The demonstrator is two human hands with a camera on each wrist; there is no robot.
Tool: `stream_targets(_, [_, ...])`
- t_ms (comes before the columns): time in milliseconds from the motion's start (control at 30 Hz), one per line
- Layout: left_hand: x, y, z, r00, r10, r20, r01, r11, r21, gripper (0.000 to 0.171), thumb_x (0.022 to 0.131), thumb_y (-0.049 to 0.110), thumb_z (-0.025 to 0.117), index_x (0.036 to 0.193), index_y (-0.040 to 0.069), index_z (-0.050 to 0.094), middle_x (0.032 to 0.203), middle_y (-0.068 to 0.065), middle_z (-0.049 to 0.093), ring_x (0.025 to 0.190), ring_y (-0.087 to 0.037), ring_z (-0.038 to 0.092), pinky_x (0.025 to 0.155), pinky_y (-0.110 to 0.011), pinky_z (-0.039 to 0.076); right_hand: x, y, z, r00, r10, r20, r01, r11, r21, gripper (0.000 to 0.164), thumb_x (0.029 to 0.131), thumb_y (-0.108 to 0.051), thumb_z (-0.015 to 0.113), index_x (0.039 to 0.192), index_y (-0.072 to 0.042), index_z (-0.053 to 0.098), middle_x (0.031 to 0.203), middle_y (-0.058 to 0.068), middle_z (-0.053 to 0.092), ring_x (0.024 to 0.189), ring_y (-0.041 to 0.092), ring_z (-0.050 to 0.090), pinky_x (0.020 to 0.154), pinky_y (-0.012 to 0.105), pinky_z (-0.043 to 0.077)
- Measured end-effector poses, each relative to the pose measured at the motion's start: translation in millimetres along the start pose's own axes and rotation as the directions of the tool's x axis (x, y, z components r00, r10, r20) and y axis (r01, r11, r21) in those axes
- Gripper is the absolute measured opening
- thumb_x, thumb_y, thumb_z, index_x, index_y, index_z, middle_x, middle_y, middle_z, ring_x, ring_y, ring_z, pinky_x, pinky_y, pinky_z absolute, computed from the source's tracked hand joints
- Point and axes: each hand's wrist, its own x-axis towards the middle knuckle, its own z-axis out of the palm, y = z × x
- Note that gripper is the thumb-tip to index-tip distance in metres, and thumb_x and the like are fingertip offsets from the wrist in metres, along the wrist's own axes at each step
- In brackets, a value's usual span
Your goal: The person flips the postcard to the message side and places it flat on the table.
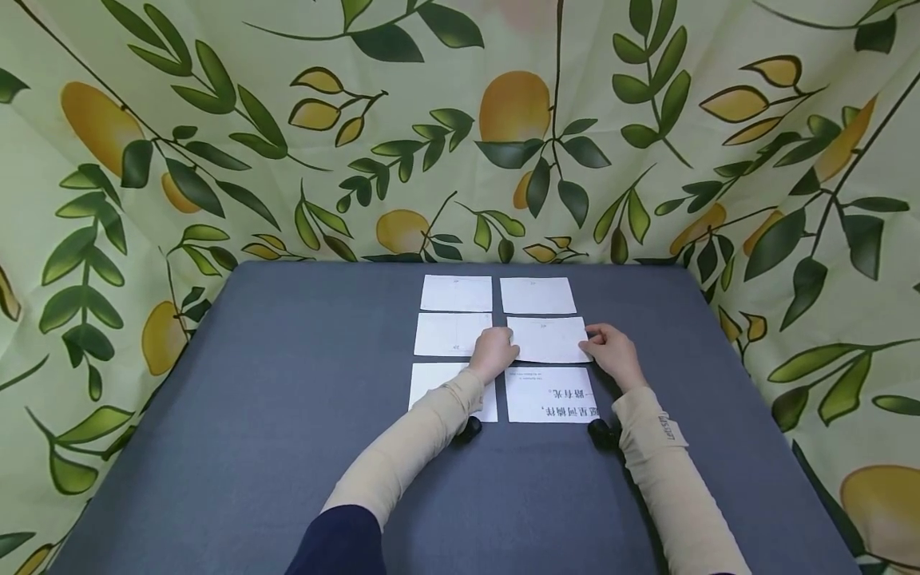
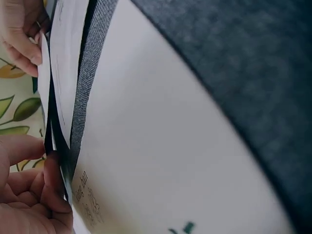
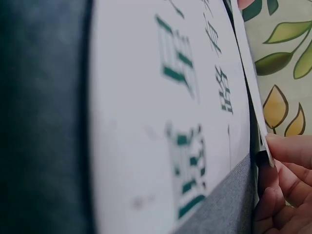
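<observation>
Beige sleeves (image 1: 402,451): near side
Left hand (image 1: 494,354): I see it pinching middle-right card (image 1: 548,340) — left edge
Right hand (image 1: 611,355): pinching its right edge

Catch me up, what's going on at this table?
A person is holding the right column's middle white card, the left grip pinching one side and the right grip the other. It looks slightly raised off the grey table. Five other white cards complete two columns of three; the near right card shows large printed characters.
</observation>
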Motion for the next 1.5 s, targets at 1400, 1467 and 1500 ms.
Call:
stream_targets(1400, [-18.9, 9.1, -71.6, 0.995, 0.086, 0.049, -0.088, 0.995, 0.04, 0.049, 0.091, 0.032, 0.055, 0.129, 0.0, 0.052, 0.102, -0.015, 0.063, 0.087, -0.023, 0.061, 0.074, -0.032, 0.05, -15.6, -53.5, -22.2, 0.986, -0.08, 0.149, 0.083, 0.996, -0.019, 0.05, 0.094, -0.035, 0.053, 0.131, -0.003, 0.047, 0.093, 0.011, 0.053, 0.078, 0.022, 0.05, 0.063, 0.027, 0.039])
stream_targets(1467, [-28.8, 6.5, -82.5, 0.996, 0.081, 0.027, -0.081, 0.996, 0.022, 0.052, 0.09, 0.035, 0.056, 0.132, 0.004, 0.05, 0.106, -0.014, 0.061, 0.088, -0.022, 0.059, 0.073, -0.032, 0.048, -24.1, -63.2, -20.3, 0.984, -0.095, 0.149, 0.095, 0.995, 0.002, 0.049, 0.093, -0.036, 0.053, 0.13, -0.004, 0.048, 0.101, 0.014, 0.055, 0.088, 0.025, 0.052, 0.067, 0.028, 0.04])
stream_targets(1500, [-33.7, 4.9, -87.4, 0.997, 0.077, 0.015, -0.078, 0.997, 0.012, 0.053, 0.09, 0.036, 0.056, 0.133, 0.005, 0.049, 0.109, -0.014, 0.06, 0.089, -0.022, 0.059, 0.074, -0.032, 0.048, -28.5, -67.7, -18.9, 0.984, -0.099, 0.15, 0.098, 0.995, 0.015, 0.049, 0.093, -0.036, 0.054, 0.13, -0.005, 0.048, 0.106, 0.015, 0.056, 0.093, 0.027, 0.052, 0.07, 0.029, 0.041])
